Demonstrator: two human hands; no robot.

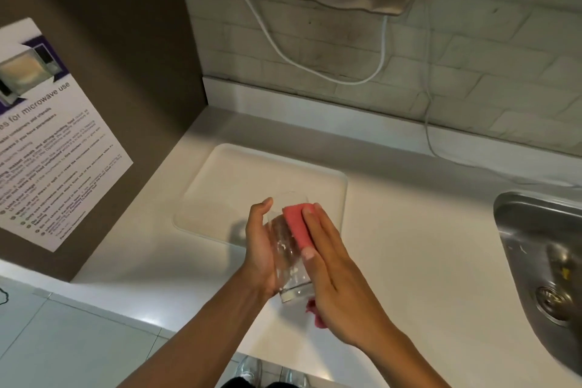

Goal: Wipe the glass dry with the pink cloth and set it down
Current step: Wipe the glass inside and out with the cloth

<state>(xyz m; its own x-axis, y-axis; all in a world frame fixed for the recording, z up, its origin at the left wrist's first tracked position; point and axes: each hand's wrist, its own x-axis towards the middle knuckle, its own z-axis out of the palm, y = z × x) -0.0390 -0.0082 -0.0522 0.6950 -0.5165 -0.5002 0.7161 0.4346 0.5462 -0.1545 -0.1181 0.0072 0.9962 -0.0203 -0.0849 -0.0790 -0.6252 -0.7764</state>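
Observation:
A clear drinking glass [288,257] is held tilted above the white counter, its thick base toward me and its mouth pointing away. My left hand [259,241] cups its left side from below. The pink cloth [296,224] lies folded against the right side of the glass. My right hand [333,268] presses flat on that cloth, fingers straight. A bit of pink cloth also hangs out under the right palm near the base of the glass.
A white tray [220,173] lies on the counter [409,246] just beyond my hands. A steel sink [535,249] is at the right edge. A white cable [382,50] hangs down the tiled wall. A microwave notice [53,148] is stuck on the brown panel at left.

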